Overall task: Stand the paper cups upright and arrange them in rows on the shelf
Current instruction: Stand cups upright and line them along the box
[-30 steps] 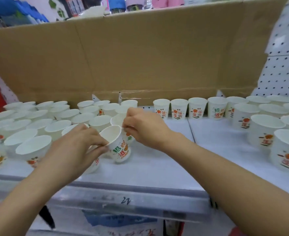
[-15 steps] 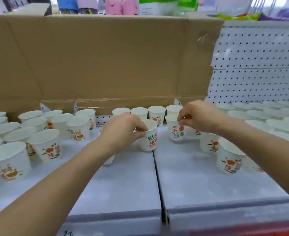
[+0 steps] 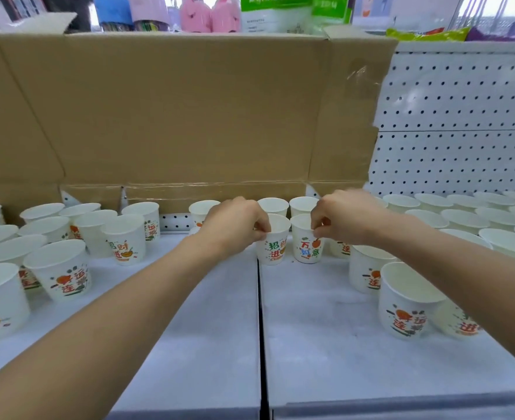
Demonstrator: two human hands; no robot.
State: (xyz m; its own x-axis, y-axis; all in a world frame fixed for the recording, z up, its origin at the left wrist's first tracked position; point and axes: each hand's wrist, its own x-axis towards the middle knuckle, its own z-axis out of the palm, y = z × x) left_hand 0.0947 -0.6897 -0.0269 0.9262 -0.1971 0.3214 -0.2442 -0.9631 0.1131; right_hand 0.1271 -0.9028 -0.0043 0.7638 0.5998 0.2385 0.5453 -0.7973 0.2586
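The left hand (image 3: 233,227) pinches the near rim of a white paper cup printed in green and red (image 3: 272,248). The right hand (image 3: 345,219) pinches the rim of a white paper cup printed in red, blue and green (image 3: 306,248). Both cups stand upright, just beside each other, on the white shelf (image 3: 310,328), right of its centre seam and near the far row. A brown cardboard sheet (image 3: 189,116) stands behind, with a white pegboard (image 3: 456,122) at far right.

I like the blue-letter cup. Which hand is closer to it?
Right. The right hand pinches the blue-letter cup at its rim; the left hand pinches the cup beside it.
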